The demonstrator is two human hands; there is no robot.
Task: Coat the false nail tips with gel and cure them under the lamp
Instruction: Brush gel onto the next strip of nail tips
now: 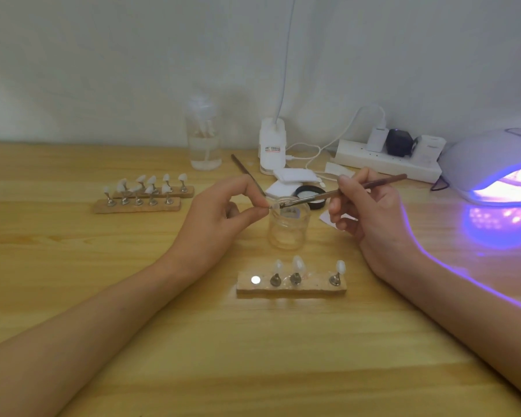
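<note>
Brown brush in right hand

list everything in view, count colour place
table: one, light wood
jar: one, clear glass, centre
near strip: one, tan, front centre, three white tips
far strips: two, tan, back left, about ten tips
lamp: one, white, lit purple, right
power strip: one, white, back right
bottle: one, clear, back centre
pads: two, white, behind jar
lid: one, black, behind jar
brush: one, brown, right hand
left hand: pinches small tip over jar
right hand: holds brush

A pale wooden table stands against a plain white wall.
</note>
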